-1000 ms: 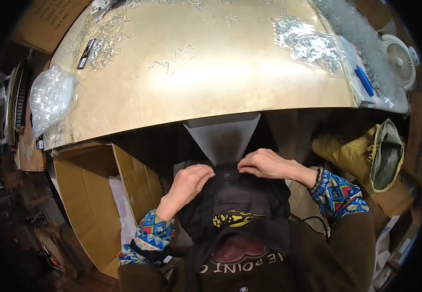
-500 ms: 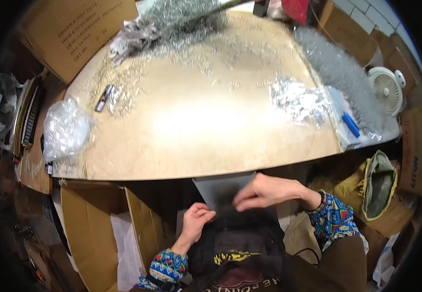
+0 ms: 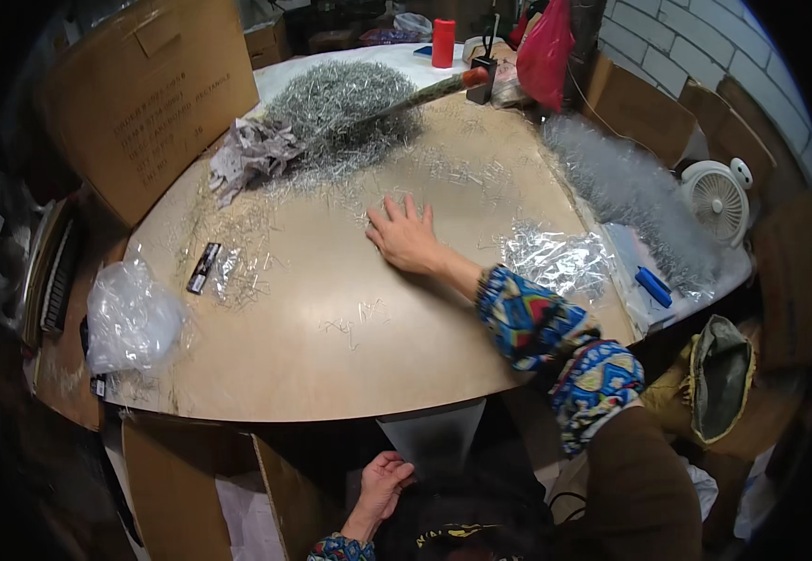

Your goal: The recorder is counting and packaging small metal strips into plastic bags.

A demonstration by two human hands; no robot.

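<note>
My right hand lies on the wooden tabletop with its fingers spread, holding nothing. Just beyond its fingertips are scattered thin bent wire pieces. Farther back rises a large tangled heap of such silvery wires. Below the table's near edge, my left hand has its fingers closed at the left border of a translucent grey plastic sheet, perhaps a bag. The sheet's lower end is hard to make out. A few loose wires lie near the front of the table.
A clear plastic bag and a small black packet lie at left. Shiny packets and a blue marker are at right, near a white fan. An open cardboard box stands below the table, and a large carton behind.
My right hand has moved from beside the translucent sheet up and forward onto the tabletop, and its fingers have spread. The left hand stays at the sheet. The view has tilted up.
</note>
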